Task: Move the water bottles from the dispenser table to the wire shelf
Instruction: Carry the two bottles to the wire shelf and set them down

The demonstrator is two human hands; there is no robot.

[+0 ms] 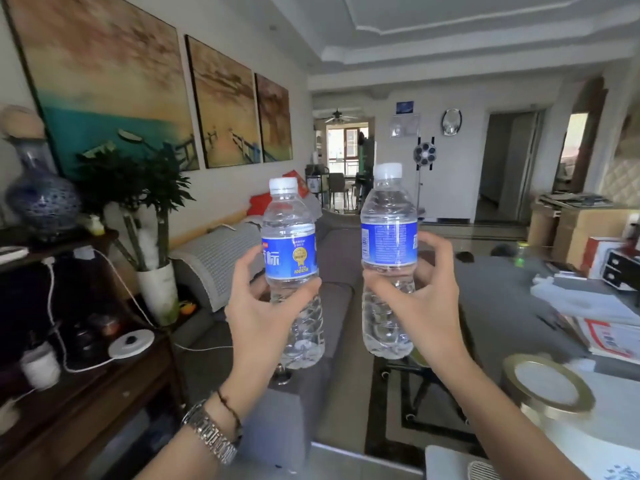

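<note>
Clear plastic bottles sit upright at mid-frame, the left hand and right hand each clamped on one; they look mid-carry, and no wire shelf is in view to head for.

Blue vase blurred; gold-rimmed plate soft; bottle labels' small print unreadable.

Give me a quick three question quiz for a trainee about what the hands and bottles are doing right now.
1. True or false: each hand holds one water bottle upright.
2. Which wrist wears the metal watch? A left, B right.
3. Fill in: both bottle caps are ____ in colour.

Key
1. True: the left hand grips the left bottle, the right hand the right bottle.
2. A: the metal watch is on the left wrist.
3. White.
</note>
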